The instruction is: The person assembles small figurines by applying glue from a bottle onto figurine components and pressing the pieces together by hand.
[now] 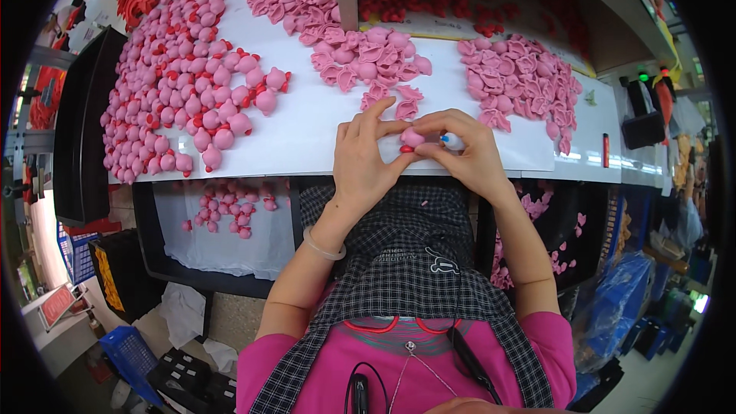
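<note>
My left hand [365,147] pinches a small round pink piece with a red part [412,137] at the table's front edge, thumb and forefinger at its left side. From the other side the fingertips of my right hand [469,153] close on the same piece. A small white bottle with a blue tip [452,141] is tucked in my right hand, its tip pointing left. Just beyond the hands lie a few loose pink cupped pieces [409,100]. What the fingertips cover of the held piece is hidden.
A wide pile of pink-and-red pieces [172,92] covers the table's left. Pink cupped shells [517,80] lie to the right, and more [368,54] at the centre back. Below the edge, a lined tray [207,241] holds finished-looking pieces. A red marker-like stick [606,150] lies far right.
</note>
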Demonstrator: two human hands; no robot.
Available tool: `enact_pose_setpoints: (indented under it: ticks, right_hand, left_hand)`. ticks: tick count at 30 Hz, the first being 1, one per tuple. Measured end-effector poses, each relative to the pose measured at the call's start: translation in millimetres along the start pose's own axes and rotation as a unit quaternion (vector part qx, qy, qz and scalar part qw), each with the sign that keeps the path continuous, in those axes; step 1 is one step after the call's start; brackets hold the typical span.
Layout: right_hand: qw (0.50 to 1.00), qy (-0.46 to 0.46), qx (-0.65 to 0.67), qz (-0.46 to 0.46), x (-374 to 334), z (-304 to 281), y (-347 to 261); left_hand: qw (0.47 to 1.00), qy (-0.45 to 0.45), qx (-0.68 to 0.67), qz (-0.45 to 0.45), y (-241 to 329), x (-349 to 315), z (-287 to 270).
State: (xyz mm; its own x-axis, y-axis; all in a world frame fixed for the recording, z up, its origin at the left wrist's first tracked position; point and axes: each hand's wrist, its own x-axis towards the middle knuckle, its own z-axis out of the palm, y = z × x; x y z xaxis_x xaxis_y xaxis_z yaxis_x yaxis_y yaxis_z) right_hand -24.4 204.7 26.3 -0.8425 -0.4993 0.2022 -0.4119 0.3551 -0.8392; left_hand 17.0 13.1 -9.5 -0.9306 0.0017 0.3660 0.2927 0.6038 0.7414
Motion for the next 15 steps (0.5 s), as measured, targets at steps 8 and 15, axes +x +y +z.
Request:
enact_pose_setpoints:
  ticks: [8,15]
  right_hand:
    - [1.0,0.014,-0.022,-0.015,0.0,6.5,0.2]
    - [0.934,-0.018,0.312,0.173,-14.4,-3.5,6.7]
  left_hand:
    - [0.999,0.024,-0.013,0.019,0.4,0.6,2.4]
    - [0.991,0.075,-0.022,0.109,14.4,-1.5,-4.5]
